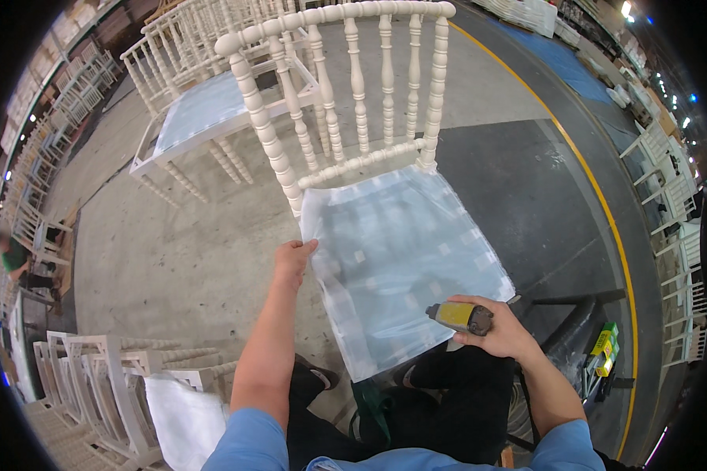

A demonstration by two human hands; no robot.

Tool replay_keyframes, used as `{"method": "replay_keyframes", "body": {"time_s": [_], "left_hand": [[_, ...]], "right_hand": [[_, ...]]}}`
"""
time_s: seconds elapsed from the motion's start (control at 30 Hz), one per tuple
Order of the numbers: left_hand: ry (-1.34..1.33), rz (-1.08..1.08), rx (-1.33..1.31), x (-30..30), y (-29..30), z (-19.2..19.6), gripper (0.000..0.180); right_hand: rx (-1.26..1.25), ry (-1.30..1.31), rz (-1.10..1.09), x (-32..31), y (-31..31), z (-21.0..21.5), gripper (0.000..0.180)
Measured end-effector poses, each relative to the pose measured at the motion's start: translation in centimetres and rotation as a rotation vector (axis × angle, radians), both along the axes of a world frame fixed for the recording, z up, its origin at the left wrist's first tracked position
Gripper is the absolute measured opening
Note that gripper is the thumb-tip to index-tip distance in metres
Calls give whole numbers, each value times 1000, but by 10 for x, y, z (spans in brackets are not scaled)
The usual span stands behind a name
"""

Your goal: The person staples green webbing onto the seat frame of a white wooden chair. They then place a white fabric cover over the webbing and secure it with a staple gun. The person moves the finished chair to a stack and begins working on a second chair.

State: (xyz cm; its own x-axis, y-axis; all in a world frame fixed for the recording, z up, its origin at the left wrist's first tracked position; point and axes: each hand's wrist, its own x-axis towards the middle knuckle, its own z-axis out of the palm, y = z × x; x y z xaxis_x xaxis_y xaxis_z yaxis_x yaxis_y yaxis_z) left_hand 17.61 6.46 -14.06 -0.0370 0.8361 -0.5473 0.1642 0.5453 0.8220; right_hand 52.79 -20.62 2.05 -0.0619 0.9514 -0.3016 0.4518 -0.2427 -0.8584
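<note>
A cream chair (387, 63) with turned spindles stands before me, its back on the far side. Over its seat lies a pale blue sheet (404, 255) with whitish translucent edges, reaching down to the near edge over my lap. My left hand (294, 261) pinches the sheet's left edge near the back, thumb on top. At the near right corner my right hand (499, 330) is wrapped round a yellow and dark staple gun (462, 316). The gun's nose points left, above the sheet; its lower part is hidden by my hand.
Another cream chair with a pale blue seat (204, 110) stands at far left, more behind it. Near left are stacked white chair frames (110, 385) and a white cloth (184, 420). A green and yellow box (606, 349) lies at right, by a yellow floor line (605, 204). A person (16, 257) is at far left.
</note>
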Motion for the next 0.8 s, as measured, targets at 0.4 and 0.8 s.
{"method": "replay_keyframes", "body": {"time_s": [0.4,0.8], "left_hand": [[-21,34,40,13,-1,-4,34],[-100,61,138,2,11,-25,30]], "right_hand": [[35,-62,3,3,-8,9,69],[21,-18,16,0,3,14,68]]}}
